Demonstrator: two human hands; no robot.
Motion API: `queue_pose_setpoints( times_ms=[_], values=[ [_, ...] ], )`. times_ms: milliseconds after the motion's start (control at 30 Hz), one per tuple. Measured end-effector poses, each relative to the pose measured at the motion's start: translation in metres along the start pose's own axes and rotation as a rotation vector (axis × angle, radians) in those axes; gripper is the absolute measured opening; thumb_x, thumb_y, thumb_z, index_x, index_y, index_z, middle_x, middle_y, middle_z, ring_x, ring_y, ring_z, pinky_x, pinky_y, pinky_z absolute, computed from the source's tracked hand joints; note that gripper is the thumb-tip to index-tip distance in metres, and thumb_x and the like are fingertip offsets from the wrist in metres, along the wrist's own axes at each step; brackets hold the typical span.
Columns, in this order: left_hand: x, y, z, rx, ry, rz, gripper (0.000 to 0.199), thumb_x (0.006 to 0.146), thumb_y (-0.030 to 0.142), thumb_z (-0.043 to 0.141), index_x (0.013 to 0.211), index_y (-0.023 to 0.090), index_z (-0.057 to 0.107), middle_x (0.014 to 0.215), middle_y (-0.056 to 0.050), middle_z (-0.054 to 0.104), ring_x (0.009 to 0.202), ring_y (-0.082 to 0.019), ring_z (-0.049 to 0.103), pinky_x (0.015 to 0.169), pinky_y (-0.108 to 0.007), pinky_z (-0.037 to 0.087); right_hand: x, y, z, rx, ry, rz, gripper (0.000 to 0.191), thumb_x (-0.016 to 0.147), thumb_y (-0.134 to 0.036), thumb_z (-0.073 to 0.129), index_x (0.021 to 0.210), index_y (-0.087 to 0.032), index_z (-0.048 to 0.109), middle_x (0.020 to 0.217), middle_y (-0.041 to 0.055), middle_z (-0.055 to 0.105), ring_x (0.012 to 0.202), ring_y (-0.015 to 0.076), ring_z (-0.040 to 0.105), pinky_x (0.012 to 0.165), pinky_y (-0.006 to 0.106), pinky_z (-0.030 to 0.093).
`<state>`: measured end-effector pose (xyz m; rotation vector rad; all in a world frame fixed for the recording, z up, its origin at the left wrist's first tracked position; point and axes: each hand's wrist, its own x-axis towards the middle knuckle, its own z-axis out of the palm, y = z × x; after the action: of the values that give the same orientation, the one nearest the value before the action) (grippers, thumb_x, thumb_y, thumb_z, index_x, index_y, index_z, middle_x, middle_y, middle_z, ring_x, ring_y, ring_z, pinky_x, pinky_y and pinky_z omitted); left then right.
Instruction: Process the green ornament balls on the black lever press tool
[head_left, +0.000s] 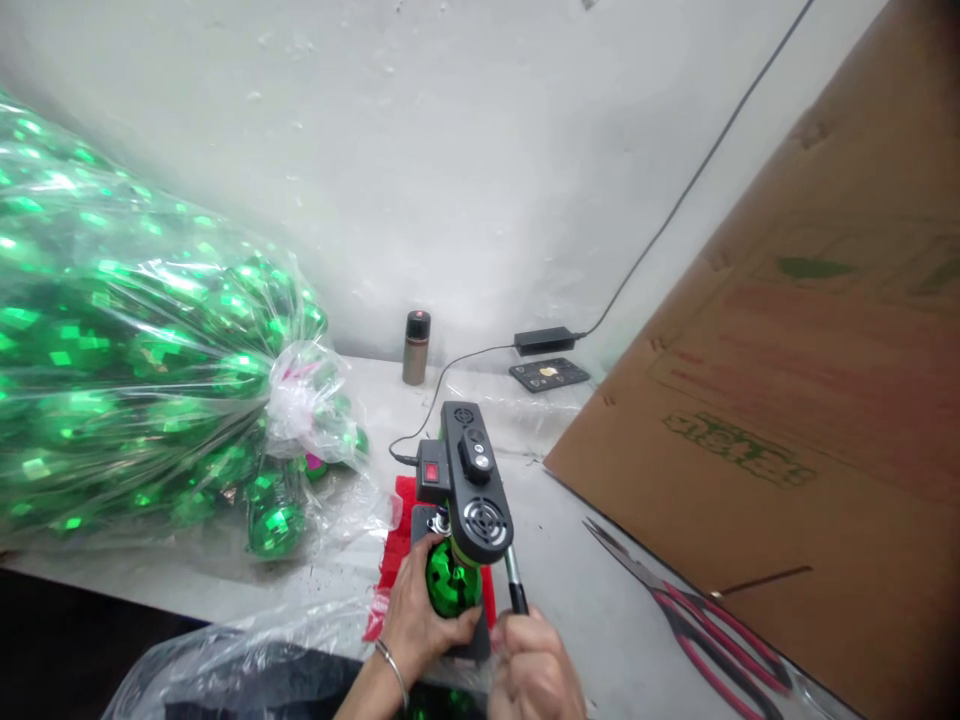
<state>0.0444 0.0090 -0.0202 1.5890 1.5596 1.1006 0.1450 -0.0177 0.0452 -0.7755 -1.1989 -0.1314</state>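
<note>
A shiny green faceted ball (453, 580) sits under the front end of a small black machine (478, 480). My left hand (424, 610), with a bangle at the wrist, wraps round the ball from the left and below. The machine has a red switch (431, 472) on its left side and rests over a red cloth (393, 560). On the right, my right hand (534, 655) is closed round the black grip of the metal lever (516, 580) beside the machine.
A large clear bag of green balls (150, 350) fills the left. Behind stand a small bottle (416, 348), a power adapter (544, 341) and a phone (549, 374). Large scissors (697, 620) lie right, beside a cardboard box (765, 400). Clear plastic (247, 660) hangs at the front edge.
</note>
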Motion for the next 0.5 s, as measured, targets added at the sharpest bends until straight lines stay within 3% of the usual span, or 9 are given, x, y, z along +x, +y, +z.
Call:
queue_pose_setpoints(
  times_ms=[100, 200, 300, 367, 500],
  values=[
    [0.0, 0.0, 0.0, -0.008, -0.011, -0.009, 0.079, 0.06, 0.03, 0.081, 0.135, 0.014, 0.062, 0.126, -0.017, 0.076, 0.118, -0.038, 0.074, 0.107, -0.057, 0.06, -0.002, 0.002, 0.0, 0.008, -0.002, -0.016, 0.045, 0.108, -0.015, 0.042, 0.063, -0.022, 0.041, 0.062, -0.0041, 0.051, 0.051, 0.009, 0.048, 0.061, 0.026, 0.045],
    [0.0, -0.002, 0.001, -0.028, -0.009, -0.023, 0.079, 0.059, 0.031, 0.082, 0.135, 0.016, 0.062, 0.129, -0.017, 0.075, 0.12, -0.039, 0.073, 0.109, -0.058, 0.059, 0.02, -0.012, 0.002, 0.011, -0.033, -0.005, 0.045, 0.106, -0.012, 0.046, 0.063, -0.022, 0.038, 0.059, -0.0054, 0.045, 0.047, 0.0077, 0.042, 0.056, 0.026, 0.041],
    [0.002, -0.005, 0.002, -0.057, -0.014, -0.032, 0.083, 0.059, 0.031, 0.084, 0.137, 0.016, 0.06, 0.129, -0.016, 0.075, 0.122, -0.04, 0.072, 0.11, -0.059, 0.058, 0.056, -0.035, 0.006, 0.014, -0.044, 0.187, 0.041, 0.105, -0.014, 0.052, 0.067, -0.021, 0.042, 0.06, -0.0039, 0.044, 0.049, 0.008, 0.04, 0.049, 0.026, 0.029],
    [0.001, -0.009, 0.001, -0.086, -0.032, -0.029, 0.083, 0.061, 0.032, 0.085, 0.139, 0.017, 0.058, 0.13, -0.016, 0.075, 0.123, -0.039, 0.072, 0.11, -0.058, 0.058, 0.075, -0.048, 0.009, 0.014, -0.055, 0.27, 0.036, 0.106, -0.018, 0.053, 0.07, -0.021, 0.048, 0.061, -0.0031, 0.046, 0.05, 0.0092, 0.041, 0.049, 0.027, 0.027],
    [-0.023, -0.027, -0.005, -0.142, 0.018, 0.01, 0.082, 0.068, 0.034, 0.084, 0.143, 0.017, 0.056, 0.137, -0.018, 0.072, 0.126, -0.038, 0.072, 0.112, -0.054, 0.058, 0.087, -0.058, 0.01, 0.024, -0.09, 0.359, 0.037, 0.108, -0.023, 0.054, 0.071, -0.021, 0.049, 0.063, -0.0014, 0.051, 0.053, 0.0101, 0.045, 0.051, 0.029, 0.025]
  ],
)
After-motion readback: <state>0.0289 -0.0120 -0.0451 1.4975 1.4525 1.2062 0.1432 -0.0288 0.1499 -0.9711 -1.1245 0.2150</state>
